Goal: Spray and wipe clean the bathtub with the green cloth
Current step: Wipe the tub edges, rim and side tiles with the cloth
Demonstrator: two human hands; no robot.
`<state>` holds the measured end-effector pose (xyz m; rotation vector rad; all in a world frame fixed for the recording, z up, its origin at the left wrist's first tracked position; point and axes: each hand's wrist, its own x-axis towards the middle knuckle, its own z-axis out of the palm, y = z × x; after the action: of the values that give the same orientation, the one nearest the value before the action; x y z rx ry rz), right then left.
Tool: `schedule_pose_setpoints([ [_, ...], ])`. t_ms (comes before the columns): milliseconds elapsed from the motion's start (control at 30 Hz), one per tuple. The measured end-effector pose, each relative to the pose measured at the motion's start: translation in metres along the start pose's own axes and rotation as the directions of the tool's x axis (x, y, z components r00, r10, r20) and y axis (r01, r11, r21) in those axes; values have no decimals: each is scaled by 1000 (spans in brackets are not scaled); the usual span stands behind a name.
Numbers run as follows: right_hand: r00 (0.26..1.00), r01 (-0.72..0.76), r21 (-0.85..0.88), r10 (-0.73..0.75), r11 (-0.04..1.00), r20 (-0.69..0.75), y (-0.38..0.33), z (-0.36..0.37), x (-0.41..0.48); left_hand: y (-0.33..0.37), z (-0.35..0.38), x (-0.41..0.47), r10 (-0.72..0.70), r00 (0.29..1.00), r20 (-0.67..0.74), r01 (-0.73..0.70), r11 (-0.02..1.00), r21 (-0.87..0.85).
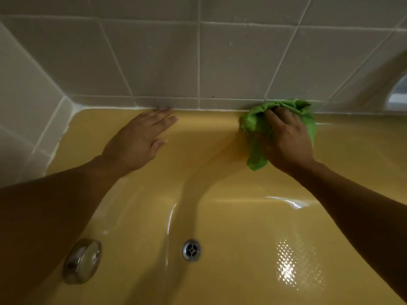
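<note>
From my seat at the feed I had both arms reaching across the glossy mustard-yellow bathtub (220, 216) towards its far rim. The right hand (286, 142) lay on top of the crumpled bright green cloth (255, 126), its grip closed, with the fingers curled into the folds and pressing the bundle down. The cloth sat on the far ledge of the tub, its upper edge touching the foot of the wall, and a loose tail hung down the inner slope below the wrist.

The left hand (141, 139) held nothing. Its grip was spread flat, fingers straight and close together, with the palm on the ledge and the fingertips reaching the white sealant line (209, 110) where tub met wall. The two hands were well apart, with bare ledge between them.

Behind the ledge rose the pale grey square wall tiles (154, 62), which turned a corner on the left. At the right edge of my view a pale curved shape (398, 93) showed; I could not tell what it was.

Down on the tub floor I saw the round chrome drain (191, 249), uncovered, between my forearms. Near it to the left, the round brushed-metal overflow cap (82, 260) was partly hidden by the left forearm. To the right of the drain, a dimpled patch of floor (290, 267) caught the light.
</note>
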<state>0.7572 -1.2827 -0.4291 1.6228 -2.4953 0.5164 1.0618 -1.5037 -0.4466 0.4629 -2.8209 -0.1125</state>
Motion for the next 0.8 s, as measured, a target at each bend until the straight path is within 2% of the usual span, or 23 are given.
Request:
schedule_pose_setpoints([
  [167,963,208,5,-205,978,172,-40,1,11,-1,-13,-47,-238,970,-52,238,971,-18],
  [333,910,245,64,-252,967,330,-91,3,31,0,-18,-82,-393,918,-59,394,919,13],
  [500,813,336,153,-368,929,451,-132,10,47,1,-31,-107,-505,863,-3,504,862,-49],
  [567,798,347,182,-391,920,458,-145,15,50,-3,-36,-117,-528,848,43,529,848,-34],
  [633,810,346,192,-396,918,433,-154,18,50,-5,-41,-126,-543,838,50,540,840,51],
  [700,855,325,198,-376,925,356,-158,20,49,-4,-42,-131,-562,826,42,552,822,142],
  [800,903,306,185,-346,934,255,-160,27,45,-2,-42,-128,-590,806,53,577,802,157],
])
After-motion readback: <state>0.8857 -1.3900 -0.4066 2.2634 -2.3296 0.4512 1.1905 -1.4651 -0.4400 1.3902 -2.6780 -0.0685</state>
